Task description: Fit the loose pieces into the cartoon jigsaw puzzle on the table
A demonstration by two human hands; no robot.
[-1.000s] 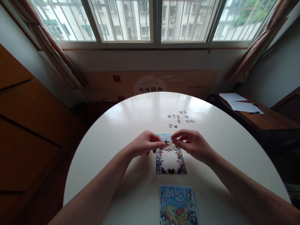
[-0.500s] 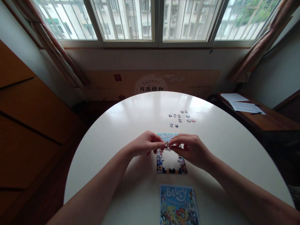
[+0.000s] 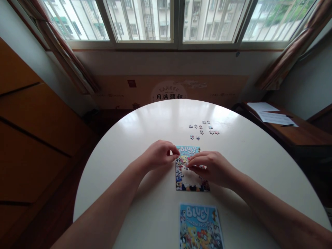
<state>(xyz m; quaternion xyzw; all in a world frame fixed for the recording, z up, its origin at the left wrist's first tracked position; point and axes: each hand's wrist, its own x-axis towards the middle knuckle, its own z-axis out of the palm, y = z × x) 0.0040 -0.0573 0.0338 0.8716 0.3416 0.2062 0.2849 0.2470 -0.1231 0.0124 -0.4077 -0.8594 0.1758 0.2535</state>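
A small, partly built jigsaw puzzle (image 3: 190,169) with a colourful border and a bare middle lies on the round white table (image 3: 145,131). My left hand (image 3: 158,155) rests at its upper left edge, fingers curled and pinched. My right hand (image 3: 211,167) lies over the puzzle's upper right part, fingertips pressed together on a piece I cannot make out. Several loose puzzle pieces (image 3: 203,129) lie farther back on the table. A printed reference picture (image 3: 199,226) with cartoon figures sits near the front edge.
Barred windows (image 3: 176,20) and curtains run along the back wall. A wooden side desk (image 3: 298,133) with papers (image 3: 272,116) and a pen stands at the right. Wooden panels (image 3: 31,131) line the left side.
Both hands came down from a raised pinch above the puzzle's top. The right hand now presses on the puzzle surface, and the left has drawn back to the left edge.
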